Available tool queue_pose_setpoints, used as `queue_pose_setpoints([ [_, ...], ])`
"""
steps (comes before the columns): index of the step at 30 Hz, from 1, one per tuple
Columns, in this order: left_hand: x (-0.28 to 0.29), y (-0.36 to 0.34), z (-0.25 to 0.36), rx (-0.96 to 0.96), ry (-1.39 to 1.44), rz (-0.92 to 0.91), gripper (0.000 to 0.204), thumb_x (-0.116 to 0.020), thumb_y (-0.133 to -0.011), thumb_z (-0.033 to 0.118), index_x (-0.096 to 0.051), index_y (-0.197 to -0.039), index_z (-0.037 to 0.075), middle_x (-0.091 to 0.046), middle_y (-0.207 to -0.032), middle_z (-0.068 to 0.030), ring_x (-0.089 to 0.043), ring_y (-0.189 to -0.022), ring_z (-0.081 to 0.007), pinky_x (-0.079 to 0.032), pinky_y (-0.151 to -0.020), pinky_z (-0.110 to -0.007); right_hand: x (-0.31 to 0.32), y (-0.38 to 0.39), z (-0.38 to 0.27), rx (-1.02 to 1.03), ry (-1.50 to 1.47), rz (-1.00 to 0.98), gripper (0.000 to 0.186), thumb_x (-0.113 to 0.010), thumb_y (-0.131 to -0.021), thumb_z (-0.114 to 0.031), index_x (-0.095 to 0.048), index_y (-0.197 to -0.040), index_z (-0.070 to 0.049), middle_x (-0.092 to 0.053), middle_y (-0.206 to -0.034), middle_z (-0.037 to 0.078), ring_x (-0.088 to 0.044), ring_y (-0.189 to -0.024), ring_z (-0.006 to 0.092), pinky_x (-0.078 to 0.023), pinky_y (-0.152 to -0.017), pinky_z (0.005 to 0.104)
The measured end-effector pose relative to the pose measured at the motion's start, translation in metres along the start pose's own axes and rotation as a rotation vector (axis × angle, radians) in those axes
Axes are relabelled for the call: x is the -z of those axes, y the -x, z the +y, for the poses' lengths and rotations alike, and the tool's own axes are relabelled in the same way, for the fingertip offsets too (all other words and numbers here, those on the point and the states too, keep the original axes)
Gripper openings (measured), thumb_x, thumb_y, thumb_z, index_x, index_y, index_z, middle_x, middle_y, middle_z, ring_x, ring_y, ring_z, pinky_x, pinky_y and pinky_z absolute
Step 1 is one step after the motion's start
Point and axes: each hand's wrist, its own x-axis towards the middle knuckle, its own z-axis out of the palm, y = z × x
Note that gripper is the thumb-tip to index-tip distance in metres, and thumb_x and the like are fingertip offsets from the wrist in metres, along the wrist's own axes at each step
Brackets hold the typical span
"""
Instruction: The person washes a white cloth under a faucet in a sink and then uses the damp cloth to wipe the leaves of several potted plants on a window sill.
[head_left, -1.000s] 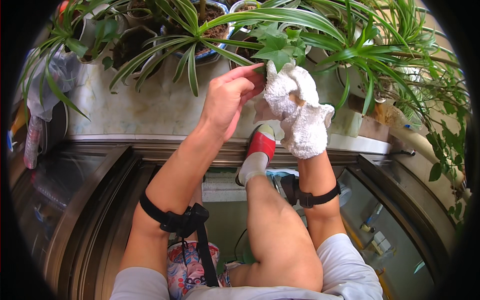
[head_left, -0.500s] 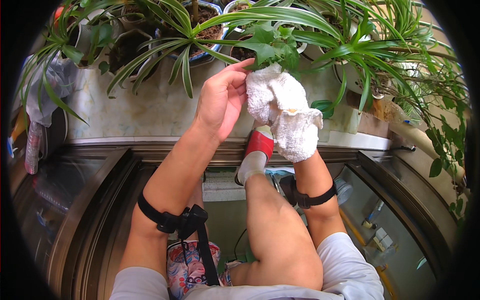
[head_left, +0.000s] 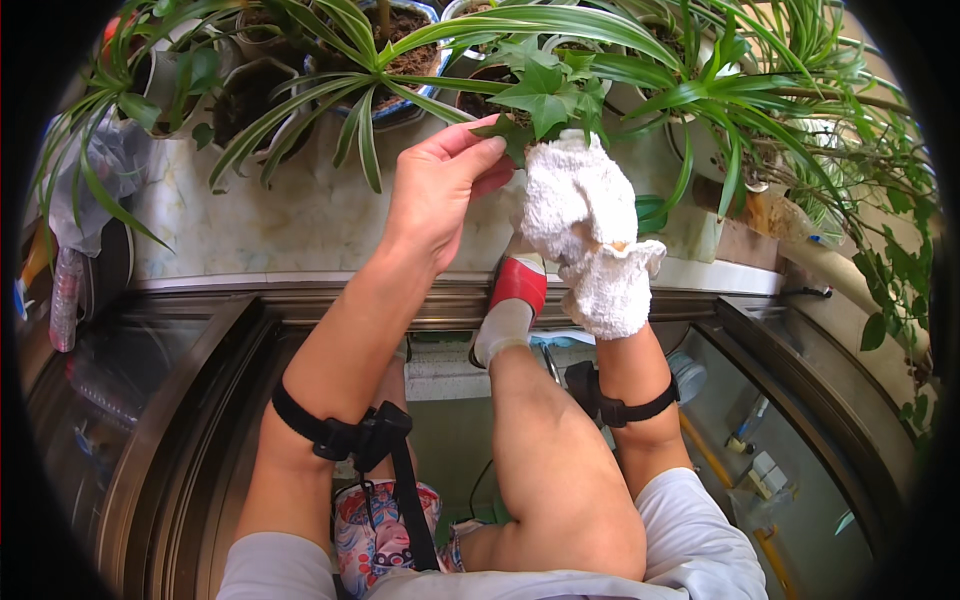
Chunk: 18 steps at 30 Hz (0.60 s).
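Where ivy [head_left: 546, 98] is pinched by the left hand's [head_left: 434, 188] fingers [head_left: 484, 156], leaves could be torn by tugging; below it, the right hand [head_left: 578, 195] is hidden by cloth [head_left: 608, 292], grip unknown.

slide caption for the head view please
Left hand holds an ivy leaf while white terry cloth covers the right hand, beside potted spider plants.

Ivy [head_left: 545, 97]: green, lobed leaves, just beyond both hands; edge leaf between left hand [head_left: 440, 180] fingertips | White terry cloth [head_left: 578, 195]: wrinkled, wrapped around right hand [head_left: 585, 215], against leaves
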Motion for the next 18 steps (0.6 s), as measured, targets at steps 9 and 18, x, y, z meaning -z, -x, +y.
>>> queue_pose_setpoints([
  [9, 0.001, 0.003, 0.003, 0.034, 0.075, -0.038, 0.027, -0.057, -0.089, 0.003, -0.061, -0.115, -0.002, -0.065, -0.101, -0.0073, -0.061, -0.089, -0.0133, -0.049, -0.085, -0.028, 0.006, -0.008, 0.001, -0.399, -0.395, -0.014, 0.046, -0.06, -0.084, -0.013, -0.049, -0.127, -0.008, -0.057, -0.121, 0.014, -0.054, -0.112, 0.0299, -0.042, -0.098, 0.039],
  [18, 0.003, 0.005, 0.005, -0.004, -0.093, -0.064, 0.026, -0.054, -0.091, 0.005, -0.06, -0.116, 0.0, -0.065, -0.106, -0.0073, -0.061, -0.093, -0.0139, -0.049, -0.09, -0.032, 0.003, -0.005, 0.011, -0.014, 0.318, -0.05, 0.065, -0.074, -0.071, -0.018, -0.047, -0.13, -0.007, -0.057, -0.118, 0.015, -0.056, -0.106, 0.0343, -0.044, -0.094, 0.0426],
])
